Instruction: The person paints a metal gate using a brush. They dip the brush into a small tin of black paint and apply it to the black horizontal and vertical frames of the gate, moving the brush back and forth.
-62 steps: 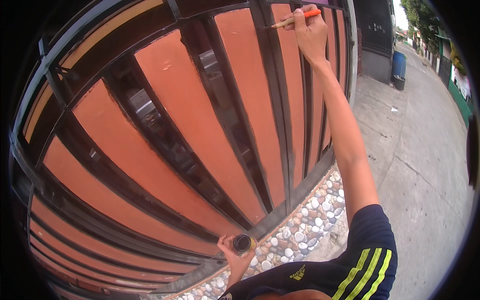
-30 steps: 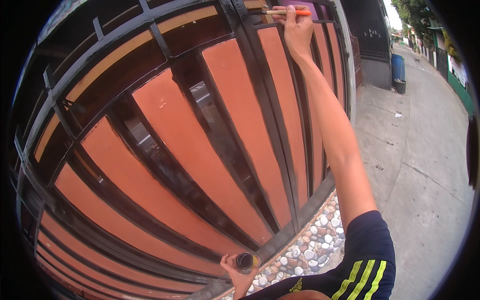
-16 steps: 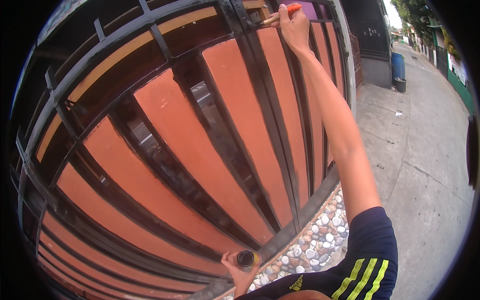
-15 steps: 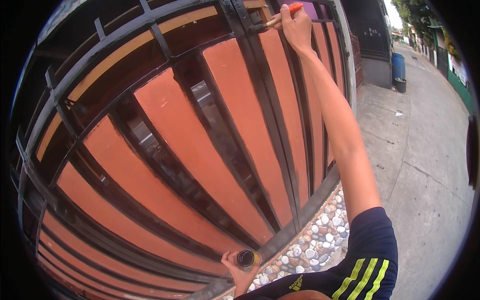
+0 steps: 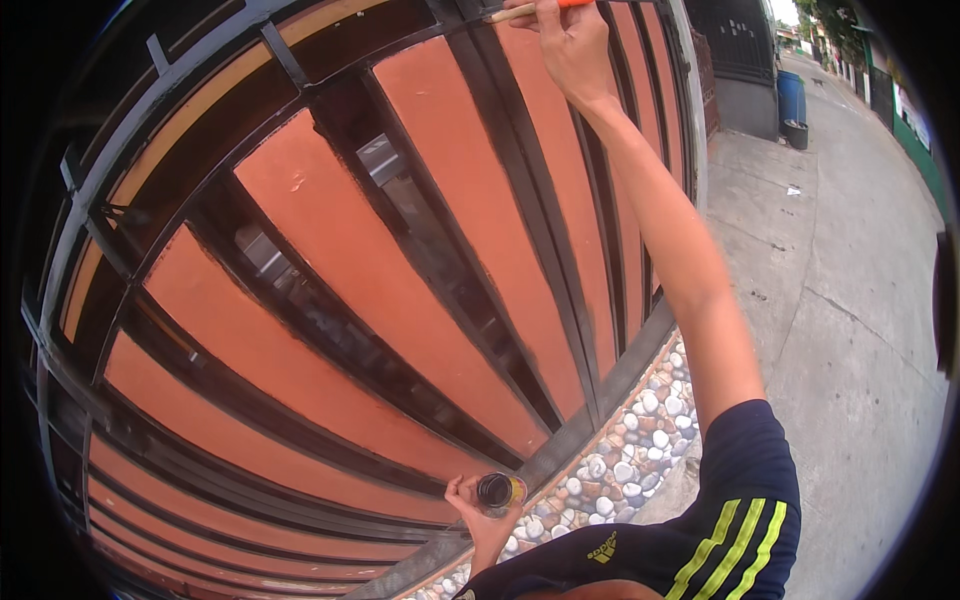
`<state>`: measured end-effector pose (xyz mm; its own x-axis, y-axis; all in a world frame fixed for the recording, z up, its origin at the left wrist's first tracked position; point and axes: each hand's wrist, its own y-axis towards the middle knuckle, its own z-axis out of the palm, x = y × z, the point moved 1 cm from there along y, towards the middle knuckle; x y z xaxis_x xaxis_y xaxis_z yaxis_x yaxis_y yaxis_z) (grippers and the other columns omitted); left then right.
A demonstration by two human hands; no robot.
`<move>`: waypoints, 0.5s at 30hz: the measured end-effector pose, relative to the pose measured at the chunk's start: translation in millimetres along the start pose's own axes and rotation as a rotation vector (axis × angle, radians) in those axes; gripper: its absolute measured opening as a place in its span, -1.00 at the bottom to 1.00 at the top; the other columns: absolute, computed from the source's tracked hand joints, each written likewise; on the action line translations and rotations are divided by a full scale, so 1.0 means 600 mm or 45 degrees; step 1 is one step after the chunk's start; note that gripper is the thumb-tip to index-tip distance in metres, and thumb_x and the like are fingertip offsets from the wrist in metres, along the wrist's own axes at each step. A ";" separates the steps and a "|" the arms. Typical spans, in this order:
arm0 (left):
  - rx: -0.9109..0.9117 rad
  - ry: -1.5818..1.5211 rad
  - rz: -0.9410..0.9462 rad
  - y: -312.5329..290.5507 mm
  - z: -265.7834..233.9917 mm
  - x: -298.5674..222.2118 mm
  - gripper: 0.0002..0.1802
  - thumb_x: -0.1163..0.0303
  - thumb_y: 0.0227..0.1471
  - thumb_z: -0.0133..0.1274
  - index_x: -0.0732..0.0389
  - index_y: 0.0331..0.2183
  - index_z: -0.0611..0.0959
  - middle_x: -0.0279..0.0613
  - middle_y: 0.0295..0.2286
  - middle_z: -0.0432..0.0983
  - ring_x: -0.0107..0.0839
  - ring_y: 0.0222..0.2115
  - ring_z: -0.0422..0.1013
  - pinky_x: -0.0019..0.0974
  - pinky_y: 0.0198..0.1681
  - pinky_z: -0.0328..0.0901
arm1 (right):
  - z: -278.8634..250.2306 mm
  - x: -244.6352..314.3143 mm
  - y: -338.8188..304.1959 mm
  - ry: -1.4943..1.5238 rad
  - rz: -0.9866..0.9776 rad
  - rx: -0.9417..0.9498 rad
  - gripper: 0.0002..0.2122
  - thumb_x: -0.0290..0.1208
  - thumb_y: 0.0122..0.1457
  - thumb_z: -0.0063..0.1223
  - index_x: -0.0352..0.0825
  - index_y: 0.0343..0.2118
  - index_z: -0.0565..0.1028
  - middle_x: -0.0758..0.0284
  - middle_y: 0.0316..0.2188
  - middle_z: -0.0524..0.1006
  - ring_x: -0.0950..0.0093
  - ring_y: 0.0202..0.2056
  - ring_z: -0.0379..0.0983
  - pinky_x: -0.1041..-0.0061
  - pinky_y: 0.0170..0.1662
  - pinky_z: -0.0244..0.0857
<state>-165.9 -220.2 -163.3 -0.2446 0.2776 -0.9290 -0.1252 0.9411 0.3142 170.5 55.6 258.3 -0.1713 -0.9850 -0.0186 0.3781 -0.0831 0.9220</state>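
Observation:
High up at the gate (image 5: 545, 195), my right hand (image 5: 578, 45) is closed round a paintbrush (image 5: 520, 12) with a pale wooden and orange handle. Its bristle end points left toward the black frame bar; the bristles are hard to make out against the dark metal. Low down, my left hand (image 5: 482, 518) is wrapped round a small open can (image 5: 497, 490) with dark contents and a yellowish label. The gate has orange-brown panels (image 5: 345, 235) set between black metal bars. Glossy black covers the bars round the panels.
White and brown pebbles (image 5: 625, 460) line the foot of the gate. A concrete road (image 5: 850, 300) runs along the right, with a blue drum (image 5: 790, 98) and a dark bucket (image 5: 796, 135) farther off. Black metal spikes (image 5: 158, 55) stick up along the gate's top rail.
My right hand has shifted slightly left with the brush, and the whole view has tilted a little, moving the gate up and left. The left hand still holds the can.

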 end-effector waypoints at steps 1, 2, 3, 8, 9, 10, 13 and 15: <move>0.005 0.007 -0.003 -0.001 -0.001 0.001 0.07 0.57 -0.33 0.28 0.15 0.15 -0.02 -0.18 -0.13 0.21 -0.36 -0.06 0.30 -0.29 0.07 0.22 | 0.007 -0.002 -0.008 0.071 -0.132 -0.010 -0.81 -0.39 0.38 -0.19 -0.39 -0.34 0.35 0.15 -0.40 0.61 0.47 -0.37 0.60 0.52 -0.30 0.50; 0.006 0.009 -0.007 -0.001 -0.002 0.001 0.07 0.57 -0.33 0.28 0.15 0.15 -0.02 -0.18 -0.13 0.21 -0.36 -0.06 0.30 -0.29 0.07 0.22 | 0.004 0.002 -0.021 -0.251 -0.319 -0.019 -0.74 -0.27 0.35 -0.08 -0.38 -0.39 0.38 0.28 -0.56 0.63 0.56 -0.51 0.60 0.64 -0.44 0.44; 0.010 0.016 0.010 0.000 -0.001 -0.001 0.07 0.57 -0.33 0.28 0.15 0.15 -0.02 -0.19 -0.13 0.21 -0.36 -0.06 0.29 -0.30 0.06 0.23 | 0.000 0.002 -0.033 -0.252 -0.315 -0.019 -0.74 -0.27 0.35 -0.08 -0.38 -0.39 0.38 0.28 -0.56 0.63 0.56 -0.51 0.60 0.64 -0.44 0.44; 0.018 -0.012 0.026 -0.004 -0.004 0.005 0.06 0.60 -0.32 0.27 0.14 0.15 -0.02 -0.19 -0.12 0.21 -0.38 -0.06 0.29 -0.31 0.05 0.24 | -0.044 0.011 -0.069 -0.291 0.105 0.147 -0.78 -0.34 0.36 -0.12 -0.37 -0.38 0.35 0.30 -0.57 0.62 0.60 -0.53 0.58 0.66 -0.45 0.43; 0.020 -0.019 0.014 -0.006 -0.004 0.005 0.06 0.60 -0.32 0.27 0.14 0.15 -0.02 -0.20 -0.12 0.21 -0.38 -0.06 0.29 -0.31 0.05 0.24 | -0.048 0.013 -0.068 -0.255 0.155 0.096 -0.79 -0.34 0.36 -0.12 -0.37 -0.37 0.35 0.30 -0.57 0.62 0.61 -0.53 0.58 0.66 -0.45 0.43; 0.024 -0.025 0.006 -0.007 -0.004 0.003 0.06 0.60 -0.31 0.27 0.14 0.15 -0.02 -0.20 -0.12 0.20 -0.38 -0.06 0.29 -0.31 0.05 0.25 | -0.043 0.008 -0.061 -0.173 0.002 0.017 -0.79 -0.35 0.36 -0.12 -0.38 -0.36 0.35 0.29 -0.57 0.62 0.60 -0.52 0.58 0.65 -0.45 0.44; 0.008 -0.051 -0.009 -0.009 -0.006 0.004 0.07 0.61 -0.33 0.27 0.14 0.15 -0.02 -0.20 -0.12 0.20 -0.38 -0.05 0.29 -0.30 0.06 0.24 | -0.006 0.004 -0.055 0.049 -0.251 -0.057 -0.80 -0.35 0.36 -0.12 -0.38 -0.35 0.34 0.29 -0.55 0.63 0.60 -0.52 0.59 0.65 -0.45 0.44; 0.002 -0.046 -0.007 -0.003 -0.002 0.000 0.06 0.61 -0.33 0.28 0.18 0.13 -0.02 -0.14 -0.12 0.20 -0.35 -0.06 0.29 -0.28 0.06 0.24 | -0.014 0.002 -0.083 -0.087 -0.143 -0.010 -0.80 -0.36 0.35 -0.11 -0.38 -0.36 0.35 0.30 -0.56 0.62 0.60 -0.52 0.59 0.65 -0.45 0.44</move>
<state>-166.9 -222.3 -163.4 -0.2092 0.2793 -0.9372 -0.1248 0.9429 0.3088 158.8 57.3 209.0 -0.2743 -0.9569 -0.0951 0.3599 -0.1939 0.9126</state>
